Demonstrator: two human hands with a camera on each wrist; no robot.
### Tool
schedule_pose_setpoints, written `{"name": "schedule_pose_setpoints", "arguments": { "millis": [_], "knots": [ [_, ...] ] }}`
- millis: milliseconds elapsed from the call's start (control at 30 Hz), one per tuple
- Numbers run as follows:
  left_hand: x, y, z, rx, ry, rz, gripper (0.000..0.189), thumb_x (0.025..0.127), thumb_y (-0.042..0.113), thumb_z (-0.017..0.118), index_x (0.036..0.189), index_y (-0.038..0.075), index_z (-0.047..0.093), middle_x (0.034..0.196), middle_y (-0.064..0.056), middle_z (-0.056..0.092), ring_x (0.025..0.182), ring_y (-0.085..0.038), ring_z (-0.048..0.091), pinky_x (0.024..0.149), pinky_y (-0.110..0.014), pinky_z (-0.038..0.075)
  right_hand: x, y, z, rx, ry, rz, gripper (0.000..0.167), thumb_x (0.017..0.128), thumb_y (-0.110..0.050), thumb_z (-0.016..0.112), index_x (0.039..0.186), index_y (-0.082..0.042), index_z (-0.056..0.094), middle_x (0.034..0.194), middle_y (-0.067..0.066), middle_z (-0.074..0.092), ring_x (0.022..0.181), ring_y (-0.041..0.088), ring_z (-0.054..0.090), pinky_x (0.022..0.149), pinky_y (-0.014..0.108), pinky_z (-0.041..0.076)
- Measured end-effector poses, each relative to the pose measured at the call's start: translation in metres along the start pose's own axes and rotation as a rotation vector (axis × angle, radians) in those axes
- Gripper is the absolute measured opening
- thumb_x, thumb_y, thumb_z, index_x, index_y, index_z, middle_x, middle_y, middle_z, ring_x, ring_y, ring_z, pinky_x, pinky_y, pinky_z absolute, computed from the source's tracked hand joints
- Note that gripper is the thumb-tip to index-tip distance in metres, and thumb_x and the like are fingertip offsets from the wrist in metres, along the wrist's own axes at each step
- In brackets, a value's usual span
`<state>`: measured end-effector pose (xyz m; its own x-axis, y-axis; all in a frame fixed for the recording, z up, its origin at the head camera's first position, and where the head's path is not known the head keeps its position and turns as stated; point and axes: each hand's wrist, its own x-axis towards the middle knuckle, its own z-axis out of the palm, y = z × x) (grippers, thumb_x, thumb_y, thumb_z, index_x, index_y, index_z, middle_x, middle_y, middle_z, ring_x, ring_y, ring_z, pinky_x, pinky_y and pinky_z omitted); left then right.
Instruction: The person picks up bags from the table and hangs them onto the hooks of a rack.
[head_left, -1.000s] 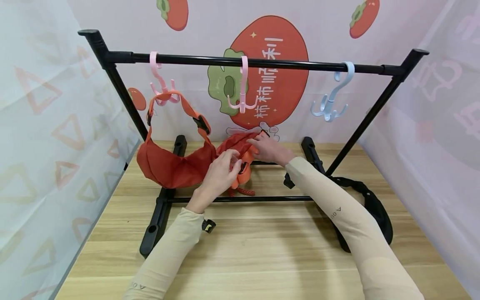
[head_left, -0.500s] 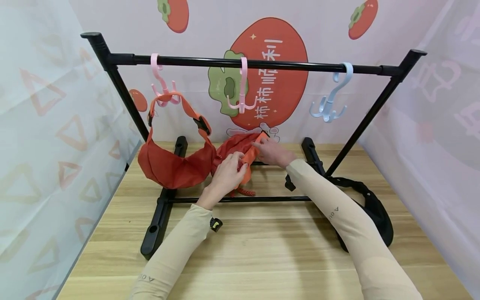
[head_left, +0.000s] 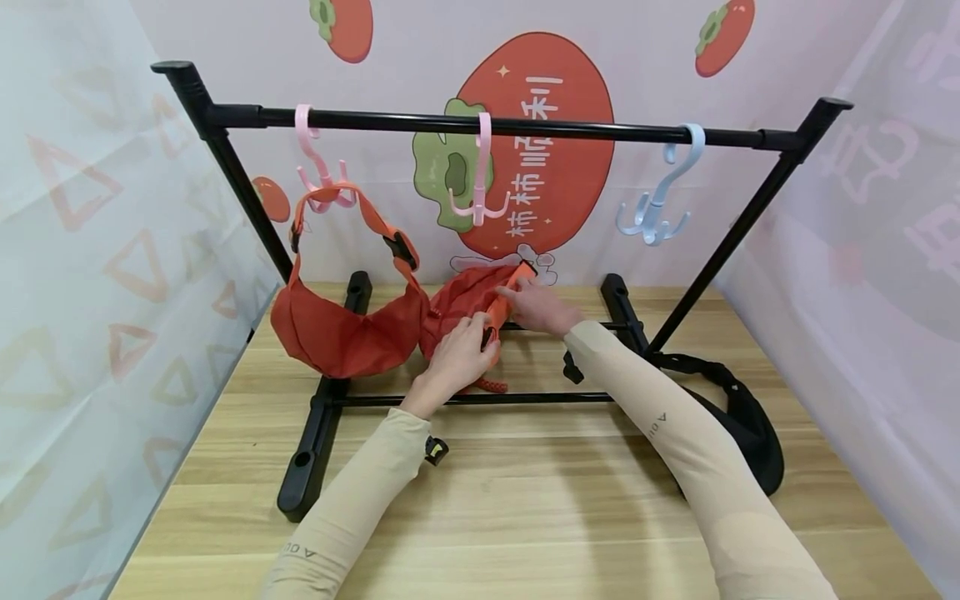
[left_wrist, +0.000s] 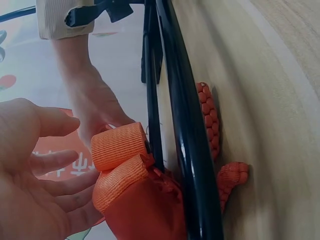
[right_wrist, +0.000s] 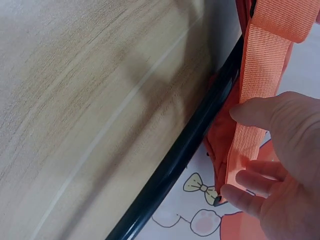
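Observation:
A red waist bag (head_left: 453,302) lies bunched at the middle of the rack's base, its orange strap (head_left: 501,308) on the side facing right. My left hand (head_left: 459,354) is at the strap's near end by a black buckle. In the left wrist view its fingers are spread and touch the bag's side, the thumb apart from the orange webbing (left_wrist: 119,145). At the strap's far end is my right hand (head_left: 542,307); its thumb and loosely bent fingertips touch the strap's face in the right wrist view. A red braided cord (head_left: 491,385) trails below the bag.
Another red waist bag (head_left: 345,337) hangs from the left pink hook (head_left: 322,179). A second pink hook (head_left: 480,196) and a blue hook (head_left: 660,200) hang on the black rack's bar (head_left: 555,129). A black bag (head_left: 757,433) lies at the right.
My left hand has shifted right and slightly up along the strap. The strap, earlier looped near the left hand, now lies straighter. My right hand has barely moved.

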<state>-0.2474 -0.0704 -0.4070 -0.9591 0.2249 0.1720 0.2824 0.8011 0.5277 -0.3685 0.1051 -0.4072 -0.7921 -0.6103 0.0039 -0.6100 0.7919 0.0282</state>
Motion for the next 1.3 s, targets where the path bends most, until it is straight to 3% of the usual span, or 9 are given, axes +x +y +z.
{"name": "schedule_pose_setpoints", "arguments": {
  "millis": [167, 367, 567, 833, 1033, 1300],
  "knots": [
    [0.000, 0.001, 0.004, 0.016, -0.020, 0.001, 0.043, 0.095, 0.028, 0.062, 0.133, 0.012, 0.050, 0.106, -0.009, 0.063, 0.085, -0.026, 0.063, 0.069, -0.041, 0.051, 0.001, -0.001, 0.003, -0.032, 0.005, -0.006, 0.056, 0.093, -0.018, 0.065, 0.146, -0.021, 0.048, 0.125, 0.022, 0.052, 0.109, 0.033, 0.052, 0.093, 0.047, 0.050],
    [-0.002, 0.001, 0.008, -0.006, -0.061, 0.020, 0.044, 0.094, 0.024, 0.064, 0.134, 0.012, 0.048, 0.113, -0.012, 0.065, 0.091, -0.026, 0.063, 0.074, -0.043, 0.052, 0.002, 0.000, 0.007, -0.037, 0.019, -0.018, 0.043, 0.093, -0.014, 0.063, 0.136, -0.017, 0.055, 0.126, 0.022, 0.051, 0.110, 0.034, 0.049, 0.095, 0.048, 0.048],
    [-0.005, 0.002, 0.008, -0.037, -0.054, 0.046, 0.041, 0.093, 0.012, 0.059, 0.133, 0.011, 0.049, 0.118, -0.010, 0.065, 0.096, -0.025, 0.064, 0.077, -0.042, 0.053, 0.002, 0.003, 0.009, -0.073, 0.048, -0.049, 0.032, 0.093, -0.013, 0.062, 0.125, -0.010, 0.058, 0.128, 0.023, 0.050, 0.120, 0.037, 0.043, 0.099, 0.050, 0.045],
    [-0.006, 0.007, 0.002, -0.109, -0.021, 0.074, 0.038, 0.094, 0.009, 0.055, 0.132, 0.012, 0.050, 0.121, -0.009, 0.064, 0.104, -0.024, 0.064, 0.082, -0.043, 0.053, -0.008, 0.012, 0.008, -0.084, 0.090, -0.087, 0.043, 0.091, -0.022, 0.068, 0.130, -0.011, 0.056, 0.132, 0.023, 0.048, 0.125, 0.040, 0.042, 0.105, 0.050, 0.041],
    [-0.007, 0.010, 0.001, -0.188, -0.004, 0.107, 0.038, 0.095, 0.007, 0.052, 0.132, 0.012, 0.050, 0.118, -0.009, 0.064, 0.104, -0.023, 0.064, 0.082, -0.042, 0.052, -0.016, 0.018, 0.010, -0.060, 0.134, -0.106, 0.048, 0.088, -0.025, 0.072, 0.131, -0.010, 0.057, 0.132, 0.028, 0.048, 0.120, 0.045, 0.046, 0.098, 0.054, 0.046],
    [-0.007, 0.012, -0.001, -0.277, -0.006, 0.125, 0.039, 0.094, 0.006, 0.051, 0.132, 0.014, 0.050, 0.125, -0.008, 0.062, 0.112, -0.023, 0.061, 0.090, -0.044, 0.051, -0.021, 0.025, 0.012, -0.009, 0.161, -0.055, 0.050, 0.089, -0.017, 0.069, 0.135, -0.008, 0.055, 0.141, 0.031, 0.044, 0.125, 0.048, 0.044, 0.101, 0.057, 0.044]
  ]
}}
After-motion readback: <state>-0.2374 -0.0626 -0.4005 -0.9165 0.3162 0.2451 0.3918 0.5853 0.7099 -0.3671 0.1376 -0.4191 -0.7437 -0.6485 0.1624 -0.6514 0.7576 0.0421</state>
